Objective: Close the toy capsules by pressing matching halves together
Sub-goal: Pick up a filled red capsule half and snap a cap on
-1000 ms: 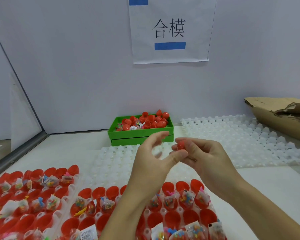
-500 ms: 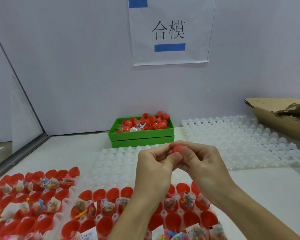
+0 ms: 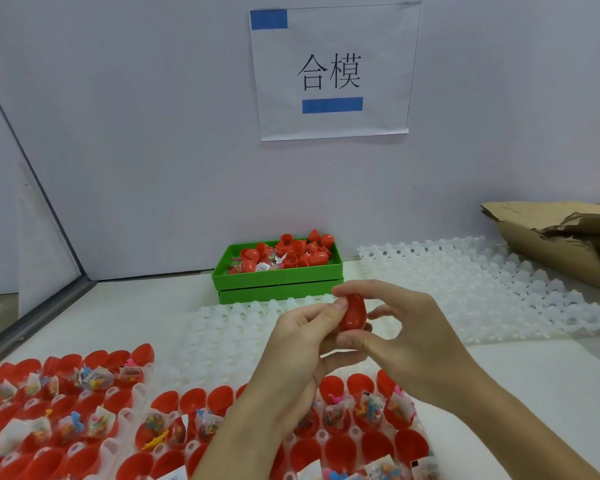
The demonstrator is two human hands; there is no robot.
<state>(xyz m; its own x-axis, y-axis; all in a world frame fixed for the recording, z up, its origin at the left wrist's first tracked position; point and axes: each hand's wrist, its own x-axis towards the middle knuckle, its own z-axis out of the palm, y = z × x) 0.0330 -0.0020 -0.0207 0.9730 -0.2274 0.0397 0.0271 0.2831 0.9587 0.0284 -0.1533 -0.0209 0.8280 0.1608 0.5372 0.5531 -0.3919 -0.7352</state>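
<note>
A red toy capsule [image 3: 353, 313] stands upright between my two hands, above the white trays. My right hand [image 3: 406, 337] pinches it, forefinger on its top and thumb under its bottom. My left hand [image 3: 302, 341] grips its left side with the fingertips. Below them, clear trays hold several open red capsule halves [image 3: 336, 455], many with small bagged toys [image 3: 371, 410] inside. Whether the held capsule is fully snapped together is hidden by the fingers.
A green bin [image 3: 278, 278] heaped with red capsules stands at the back against the wall. Empty white egg-style trays [image 3: 482, 289] lie to the right and centre. Torn cardboard [image 3: 561, 244] sits far right. A paper sign [image 3: 329, 71] hangs on the wall.
The hands came together from apart, pressed on the red piece, and now the capsule shows upright between the fingertips. My right hand's fingers have loosened and spread a little.
</note>
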